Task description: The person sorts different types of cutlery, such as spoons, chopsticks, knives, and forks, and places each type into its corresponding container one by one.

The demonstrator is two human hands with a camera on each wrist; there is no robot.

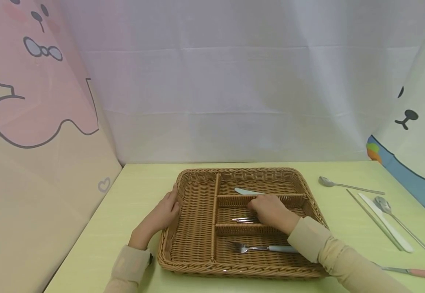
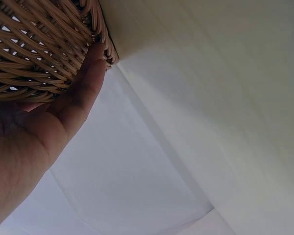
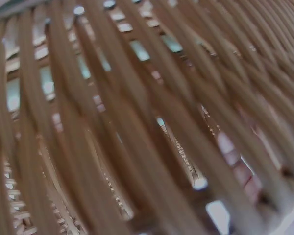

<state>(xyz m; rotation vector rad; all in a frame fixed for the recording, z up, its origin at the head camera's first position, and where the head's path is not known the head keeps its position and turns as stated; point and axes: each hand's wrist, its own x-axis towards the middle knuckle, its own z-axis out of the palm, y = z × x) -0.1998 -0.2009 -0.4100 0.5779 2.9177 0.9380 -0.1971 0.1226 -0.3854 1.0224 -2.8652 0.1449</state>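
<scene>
A brown wicker tray (image 1: 214, 266) with several compartments lies on the table. My left hand (image 1: 164, 209) rests against its left side, and its fingers lie along the outer wicker wall (image 2: 34, 54) in the left wrist view. My right hand (image 1: 271, 209) reaches down into the middle right compartment. Thin silver metal prongs (image 1: 243, 220) stick out to the left beneath it; I cannot tell whether its hidden fingertips hold them. A fork (image 1: 260, 248) with a pale handle lies in the front compartment. In the back compartment a pale knife (image 1: 247, 191) shows partly.
Right of the tray lie a spoon (image 1: 347, 186), a thin metal rod (image 1: 373, 218), a white-handled piece (image 1: 388, 224) and a longer spoon (image 1: 406, 228). A pink-handled utensil (image 1: 424, 274) sits nearer. Wicker weave (image 3: 137, 122) fills the right wrist view. Cloth walls (image 1: 205, 101) enclose the table.
</scene>
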